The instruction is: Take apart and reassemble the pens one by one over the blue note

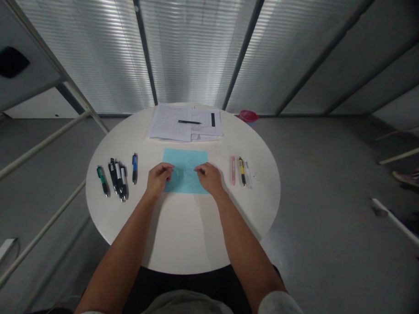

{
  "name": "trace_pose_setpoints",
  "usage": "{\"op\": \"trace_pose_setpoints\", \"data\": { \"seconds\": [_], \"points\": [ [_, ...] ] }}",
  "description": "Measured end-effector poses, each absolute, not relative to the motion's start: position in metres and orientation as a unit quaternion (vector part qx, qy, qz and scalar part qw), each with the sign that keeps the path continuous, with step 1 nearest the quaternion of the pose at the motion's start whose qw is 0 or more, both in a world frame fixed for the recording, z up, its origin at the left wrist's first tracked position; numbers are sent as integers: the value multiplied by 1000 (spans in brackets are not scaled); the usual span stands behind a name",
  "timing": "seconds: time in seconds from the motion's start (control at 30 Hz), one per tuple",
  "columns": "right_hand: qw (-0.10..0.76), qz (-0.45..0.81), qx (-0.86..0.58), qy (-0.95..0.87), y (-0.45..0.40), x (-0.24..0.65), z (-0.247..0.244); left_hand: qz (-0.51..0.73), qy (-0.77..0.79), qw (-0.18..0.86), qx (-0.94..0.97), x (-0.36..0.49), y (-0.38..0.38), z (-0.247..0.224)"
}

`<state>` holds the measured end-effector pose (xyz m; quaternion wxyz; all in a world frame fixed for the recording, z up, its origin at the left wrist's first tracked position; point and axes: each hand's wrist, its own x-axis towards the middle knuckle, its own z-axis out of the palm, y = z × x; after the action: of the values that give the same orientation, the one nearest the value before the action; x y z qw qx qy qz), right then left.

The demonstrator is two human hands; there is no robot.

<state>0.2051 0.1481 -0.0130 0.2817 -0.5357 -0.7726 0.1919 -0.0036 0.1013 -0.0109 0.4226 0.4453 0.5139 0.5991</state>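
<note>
A light blue sheet lies on the round white table in front of me, with faint marks on its upper right part. My left hand is over the sheet's left edge, thumb and fingers pinched together. Over the right part of the sheet is my right hand, its fingers also closed in a pinch. Whatever either pinch holds, if anything, is too small to make out. To the left are a blue pen, several black and white pens and a green pen.
Printed papers with a black pen on them lie at the table's far side. On the right are a pink marker, a yellow pen and a clear pen. A red basin stands behind the table.
</note>
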Motion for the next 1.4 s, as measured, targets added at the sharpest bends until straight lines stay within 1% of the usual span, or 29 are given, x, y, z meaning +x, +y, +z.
{"op": "trace_pose_setpoints", "data": {
  "seconds": [0.07, 0.13, 0.23, 0.3, 0.33, 0.4, 0.47, 0.53, 0.7, 0.8, 0.87, 1.0, 1.13, 1.23, 1.3, 1.4],
  "points": [
    [284, 190, -535, -773, 148, 205, -13, 605, 548, 347, 462, -6, 98, -7],
    [287, 187, -535, -772, 148, 205, -13, 590, 600, 222, 493, -11, 95, -3],
    [291, 187, -531, -774, 147, 205, -13, 489, 705, 46, 512, -18, 93, -2],
    [291, 189, -530, -774, 147, 205, -13, 409, 770, -15, 490, -19, 93, -3],
    [290, 191, -530, -773, 148, 205, -14, 375, 794, -28, 477, -19, 94, -4],
    [289, 192, -533, -772, 148, 205, -14, 329, 824, -26, 461, -17, 95, -5],
    [290, 192, -534, -771, 148, 205, -14, 309, 831, -12, 462, -15, 95, -5],
    [290, 193, -533, -771, 148, 205, -14, 312, 826, -15, 469, -14, 95, -4],
    [285, 194, -534, -772, 147, 204, -11, 328, 834, -79, 436, -15, 92, -5],
    [288, 192, -532, -773, 146, 204, -10, 321, 851, -62, 411, -19, 92, -9],
    [288, 192, -533, -772, 146, 204, -10, 335, 845, -50, 413, -22, 92, -11],
    [282, 196, -538, -770, 146, 204, -10, 403, 814, -41, 416, -29, 92, -14],
    [285, 199, -540, -767, 146, 203, -10, 402, 795, -13, 454, -35, 95, -16],
    [315, 217, -536, -752, 145, 202, -10, 419, 723, 16, 549, -30, 98, -17],
    [342, 248, -535, -731, 145, 203, -9, 444, 655, 57, 609, -21, 99, -16],
    [373, 295, -525, -706, 144, 203, -8, 461, 564, 149, 668, -3, 95, -11]
  ]
}}
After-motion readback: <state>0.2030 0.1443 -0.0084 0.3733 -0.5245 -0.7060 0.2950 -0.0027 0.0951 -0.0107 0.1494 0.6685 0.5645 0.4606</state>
